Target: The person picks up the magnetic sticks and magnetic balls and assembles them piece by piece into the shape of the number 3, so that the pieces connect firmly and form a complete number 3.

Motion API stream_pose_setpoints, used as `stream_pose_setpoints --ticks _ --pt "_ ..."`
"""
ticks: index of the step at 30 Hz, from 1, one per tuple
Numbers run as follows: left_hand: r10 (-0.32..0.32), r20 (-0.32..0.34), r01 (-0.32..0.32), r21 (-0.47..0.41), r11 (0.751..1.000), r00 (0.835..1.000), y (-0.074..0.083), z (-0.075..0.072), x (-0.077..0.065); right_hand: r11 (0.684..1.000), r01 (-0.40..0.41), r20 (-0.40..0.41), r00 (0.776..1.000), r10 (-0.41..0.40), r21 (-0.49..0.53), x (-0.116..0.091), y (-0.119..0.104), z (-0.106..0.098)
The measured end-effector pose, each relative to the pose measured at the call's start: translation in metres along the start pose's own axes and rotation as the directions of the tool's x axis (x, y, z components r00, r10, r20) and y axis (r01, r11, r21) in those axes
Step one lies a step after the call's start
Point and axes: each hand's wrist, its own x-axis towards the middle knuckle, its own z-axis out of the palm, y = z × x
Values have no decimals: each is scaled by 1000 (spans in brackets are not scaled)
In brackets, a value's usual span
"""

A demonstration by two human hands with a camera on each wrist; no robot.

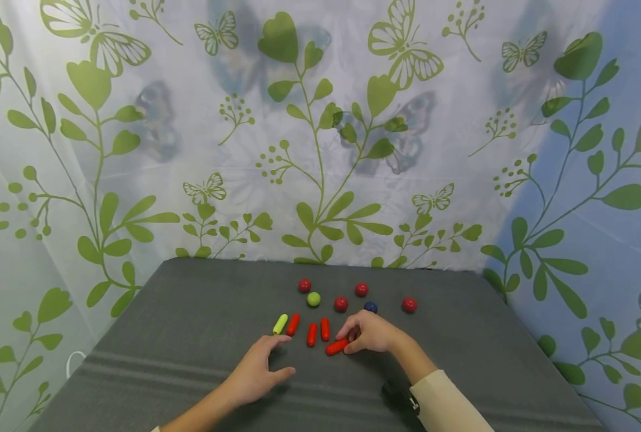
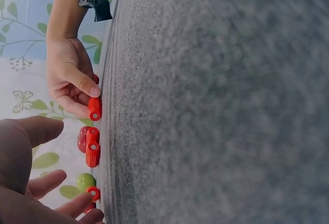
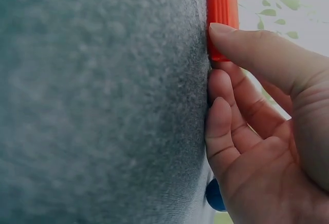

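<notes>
My right hand pinches the near end of a red ribbed cylinder with a hole through it, lying slantwise low at the tabletop. In the right wrist view the thumb presses on this red cylinder; the other fingers are bent behind it. My left hand is held with fingers spread and nothing between them, its fingertips close to the lower end of a yellow-green cylinder. More red cylinders lie between the hands, one beside the yellow-green piece and two near the middle, a left one and a right one.
Behind the cylinders on the dark grey table sit several red balls, a green ball and a dark blue ball, partly behind my right hand. A curtain with leaves and butterflies hangs along the table's back edge.
</notes>
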Motion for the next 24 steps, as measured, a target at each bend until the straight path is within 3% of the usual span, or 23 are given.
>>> stream_pose_setpoints --ticks 12,24 --pt "126 58 -131 84 988 990 0 6 6 997 -73 -70 995 74 27 -20 -15 13" --pt "162 129 -173 83 981 978 5 17 9 990 -100 -87 990 108 99 -42 -30 28"
